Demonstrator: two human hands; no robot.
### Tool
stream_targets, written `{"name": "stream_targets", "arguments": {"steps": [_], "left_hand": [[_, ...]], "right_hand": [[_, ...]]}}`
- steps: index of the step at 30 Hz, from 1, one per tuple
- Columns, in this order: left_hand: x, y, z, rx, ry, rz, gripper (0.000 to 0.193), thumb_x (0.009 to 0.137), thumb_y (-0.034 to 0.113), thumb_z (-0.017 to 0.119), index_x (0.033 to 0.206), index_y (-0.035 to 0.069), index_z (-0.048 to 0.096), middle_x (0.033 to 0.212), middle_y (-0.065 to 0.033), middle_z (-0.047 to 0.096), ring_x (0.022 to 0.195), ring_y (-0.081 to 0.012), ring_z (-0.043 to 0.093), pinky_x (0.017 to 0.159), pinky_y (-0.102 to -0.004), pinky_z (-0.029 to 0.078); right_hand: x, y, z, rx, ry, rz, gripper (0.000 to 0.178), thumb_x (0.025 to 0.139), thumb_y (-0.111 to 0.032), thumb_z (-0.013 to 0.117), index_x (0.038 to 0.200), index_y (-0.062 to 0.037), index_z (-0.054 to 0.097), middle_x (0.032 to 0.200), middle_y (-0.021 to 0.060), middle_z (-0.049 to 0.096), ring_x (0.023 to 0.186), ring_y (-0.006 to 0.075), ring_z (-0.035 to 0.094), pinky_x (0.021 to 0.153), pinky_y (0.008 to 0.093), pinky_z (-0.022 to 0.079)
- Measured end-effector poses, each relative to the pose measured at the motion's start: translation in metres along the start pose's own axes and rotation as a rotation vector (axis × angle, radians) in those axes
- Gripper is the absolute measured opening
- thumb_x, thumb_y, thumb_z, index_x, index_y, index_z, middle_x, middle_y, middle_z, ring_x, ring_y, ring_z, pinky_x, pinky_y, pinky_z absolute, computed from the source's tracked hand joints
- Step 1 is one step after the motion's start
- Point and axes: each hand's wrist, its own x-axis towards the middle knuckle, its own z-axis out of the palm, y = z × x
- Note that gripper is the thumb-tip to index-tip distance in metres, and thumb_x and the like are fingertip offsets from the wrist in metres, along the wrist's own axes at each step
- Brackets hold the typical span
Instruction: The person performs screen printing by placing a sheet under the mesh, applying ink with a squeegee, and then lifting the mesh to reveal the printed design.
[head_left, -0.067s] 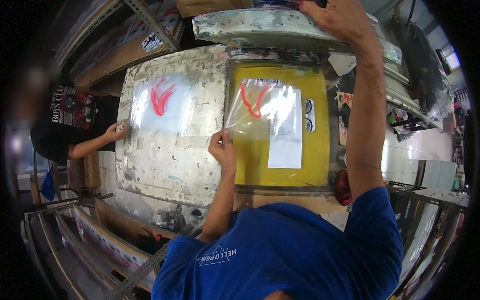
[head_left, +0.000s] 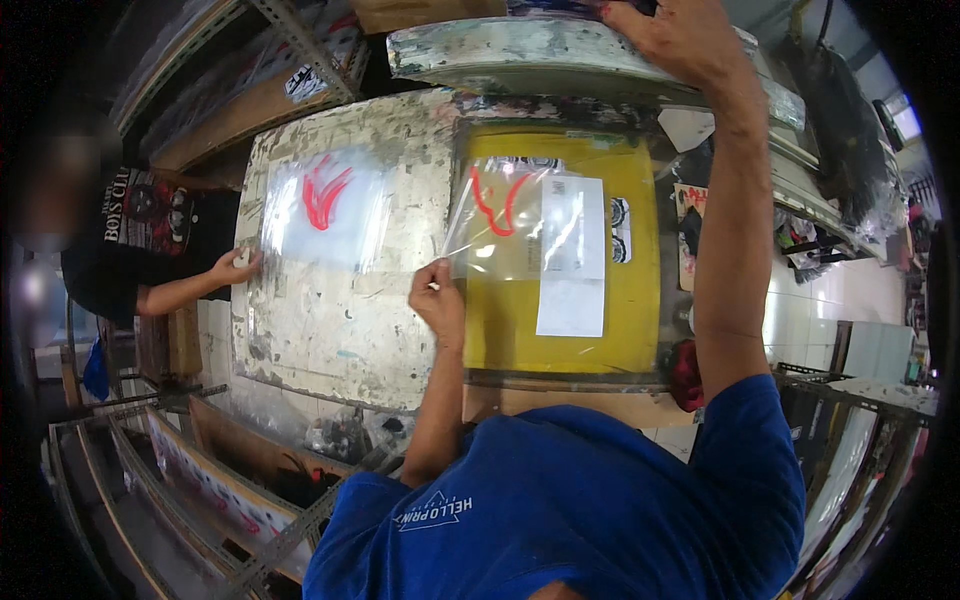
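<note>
My left hand (head_left: 437,300) pinches the near left corner of a clear plastic sheet (head_left: 490,255) that has red brush-like strokes on it. The sheet extends right over a yellow panel (head_left: 500,330) and overlaps a white paper (head_left: 570,305) lying there. Left of it, a second clear sheet (head_left: 350,235) with red strokes lies on a paint-stained white board (head_left: 330,330). My right arm stretches far forward. My right hand (head_left: 680,45) is at a thick, paint-spattered beam (head_left: 520,50) along the back; some of its fingers are cut off by the picture's top edge.
A co-worker in a black shirt (head_left: 140,230) stands at the left, one hand (head_left: 235,267) at the board's left edge. Metal racks (head_left: 200,480) holding upright boards stand near left. Black-and-white prints (head_left: 620,230) lie under the yellow panel's clear cover. Shelving (head_left: 830,220) is at the right.
My left hand has moved slightly left and toward me, drawing the clear sheet with its red strokes leftward. My right hand stays at the back beam.
</note>
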Motion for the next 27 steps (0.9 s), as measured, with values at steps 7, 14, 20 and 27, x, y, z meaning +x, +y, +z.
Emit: {"name": "stream_targets", "arguments": {"steps": [7, 14, 20, 27], "left_hand": [[0.057, -0.031, -0.106, 0.185, 0.234, 0.046, 0.013, 0.088, 0.007, 0.07, 0.091, -0.005, 0.07, 0.082, -0.0096, 0.069, 0.072, -0.0159, 0.057, 0.071, -0.0308, 0.048], [0.088, -0.035, -0.186, 0.854, 0.7, 0.4, 0.025, 0.088, 0.019, 0.071, 0.097, -0.005, 0.07, 0.092, -0.0174, 0.067, 0.084, -0.0328, 0.062, 0.077, -0.0433, 0.049], [0.111, -0.002, -0.094, 0.747, 0.306, 0.711, 0.038, 0.076, 0.01, 0.077, 0.113, 0.005, 0.068, 0.108, -0.0159, 0.065, 0.1, -0.0349, 0.06, 0.086, -0.0445, 0.046], [0.162, -0.057, -0.026, 1.092, -0.059, 0.458, 0.069, 0.073, 0.014, 0.071, 0.137, 0.004, 0.047, 0.138, -0.018, 0.048, 0.125, -0.0381, 0.045, 0.1, -0.0513, 0.04]], "right_hand": [[0.0, 0.0, -0.002, 0.045, -0.043, 0.024, 0.043, 0.076, -0.021, 0.059, 0.114, -0.0058, 0.072, 0.108, 0.0176, 0.072, 0.094, 0.0286, 0.068, 0.087, 0.0345, 0.052], [-0.015, -0.033, 0.0, -0.052, 0.079, -0.04, 0.04, 0.076, -0.016, 0.062, 0.114, -0.0054, 0.072, 0.108, 0.0185, 0.072, 0.095, 0.0303, 0.068, 0.089, 0.0345, 0.052], [-0.004, -0.012, 0.004, -0.01, 0.022, 0.003, 0.041, 0.076, -0.013, 0.061, 0.114, -0.0063, 0.073, 0.104, 0.018, 0.073, 0.087, 0.0255, 0.066, 0.083, 0.0323, 0.051], [0.004, -0.033, -0.015, 0.022, -0.156, 0.135, 0.041, 0.074, -0.011, 0.06, 0.113, -0.0041, 0.073, 0.087, 0.0127, 0.074, 0.065, 0.0195, 0.061, 0.064, 0.0296, 0.049]]}}
